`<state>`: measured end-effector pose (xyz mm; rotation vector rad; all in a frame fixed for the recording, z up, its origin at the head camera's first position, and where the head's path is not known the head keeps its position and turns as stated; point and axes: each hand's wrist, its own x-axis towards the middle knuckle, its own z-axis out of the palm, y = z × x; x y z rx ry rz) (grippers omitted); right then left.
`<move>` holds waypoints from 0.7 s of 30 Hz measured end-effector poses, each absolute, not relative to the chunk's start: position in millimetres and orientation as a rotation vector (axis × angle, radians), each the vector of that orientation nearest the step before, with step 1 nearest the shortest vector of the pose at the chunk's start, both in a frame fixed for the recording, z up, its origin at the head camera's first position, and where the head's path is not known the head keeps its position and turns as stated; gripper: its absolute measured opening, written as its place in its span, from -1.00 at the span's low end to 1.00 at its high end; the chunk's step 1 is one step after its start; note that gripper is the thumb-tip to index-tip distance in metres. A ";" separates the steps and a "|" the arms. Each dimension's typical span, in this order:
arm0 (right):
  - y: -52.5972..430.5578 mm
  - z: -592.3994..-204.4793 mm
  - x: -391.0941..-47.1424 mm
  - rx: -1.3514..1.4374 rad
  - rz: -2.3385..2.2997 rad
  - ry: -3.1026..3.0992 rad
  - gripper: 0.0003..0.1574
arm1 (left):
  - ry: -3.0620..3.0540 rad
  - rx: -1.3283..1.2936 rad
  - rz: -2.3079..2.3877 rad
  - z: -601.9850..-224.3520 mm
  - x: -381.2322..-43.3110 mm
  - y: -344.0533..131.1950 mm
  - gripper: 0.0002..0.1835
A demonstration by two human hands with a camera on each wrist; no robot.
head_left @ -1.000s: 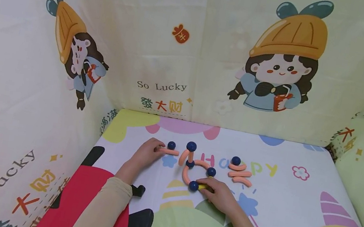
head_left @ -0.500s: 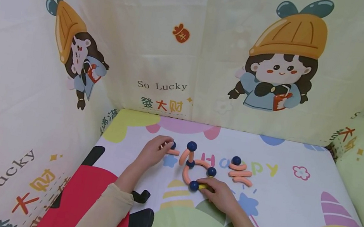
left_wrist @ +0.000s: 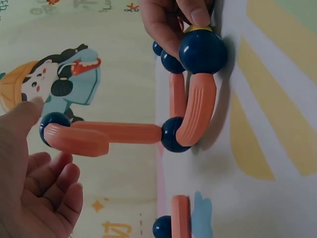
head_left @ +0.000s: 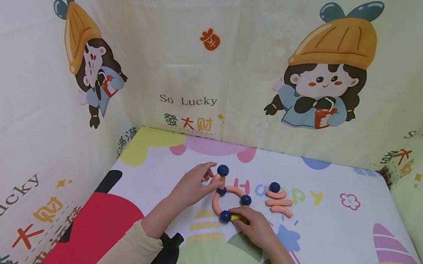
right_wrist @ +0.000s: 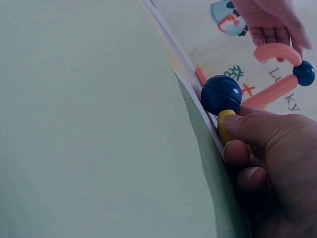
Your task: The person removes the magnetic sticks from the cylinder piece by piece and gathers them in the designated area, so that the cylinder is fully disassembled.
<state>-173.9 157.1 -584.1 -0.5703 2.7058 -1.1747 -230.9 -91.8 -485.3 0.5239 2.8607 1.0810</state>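
Observation:
A structure of navy balls and salmon sticks stands on the table. Its lying ring has curved sticks [head_left: 216, 203] and a yellow stick [right_wrist: 226, 124], which my right hand [head_left: 257, 225] pinches between thumb and fingers beside a navy ball [right_wrist: 221, 94]. From the ring's back ball [left_wrist: 174, 135] an upright straight stick [left_wrist: 124, 132] rises to a top ball [head_left: 223, 170]. A curved stick [left_wrist: 77, 140] hangs from that ball. My left hand [head_left: 193, 186] is beside this hanging stick, its thumb and fingers spread apart around it, with the fingers loosely bent.
Right of the structure lie several loose curved sticks [head_left: 279, 202] with a navy ball [head_left: 275, 187] behind them. Another loose stick [left_wrist: 181, 216] and ball [left_wrist: 162, 227] lie behind my left hand. Printed cloth walls [head_left: 245, 128] enclose the table's back and sides.
My left hand has moved right, from the loose stick and ball at the left to the hanging curved stick. My right hand keeps its pinch on the yellow stick in the same place.

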 end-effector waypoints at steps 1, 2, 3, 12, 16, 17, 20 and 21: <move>157.4 -584.2 -173.8 -0.568 -1.174 2.706 -0.60 | 2.882 0.517 1.064 -485.4 -230.2 -90.0 -0.24; 157.4 -584.0 -173.8 -0.567 -1.176 2.705 -0.60 | 2.898 0.514 1.053 -485.3 -229.4 -88.3 -0.25; 157.4 -583.8 -173.6 -0.566 -1.179 2.702 -0.60 | 2.915 0.510 1.037 -485.1 -228.7 -86.8 -0.26; 157.6 -584.2 -174.0 -0.563 -1.190 2.689 -0.61 | 2.927 0.521 1.022 -483.2 -227.0 -80.1 -0.39; 157.8 -585.4 -174.5 -0.563 -1.192 2.691 -0.60 | 2.931 0.540 1.015 -482.8 -226.2 -79.2 -0.44; 157.9 -585.6 -174.6 -0.564 -1.190 2.693 -0.60 | 2.934 0.549 1.009 -482.8 -226.0 -79.1 -0.45; 158.1 -586.1 -174.5 -0.562 -1.190 2.692 -0.59 | 2.947 0.559 0.988 -483.1 -225.4 -79.1 -0.46; 158.1 -586.2 -174.5 -0.563 -1.188 2.694 -0.59 | 2.952 0.563 0.982 -483.0 -225.2 -79.3 -0.47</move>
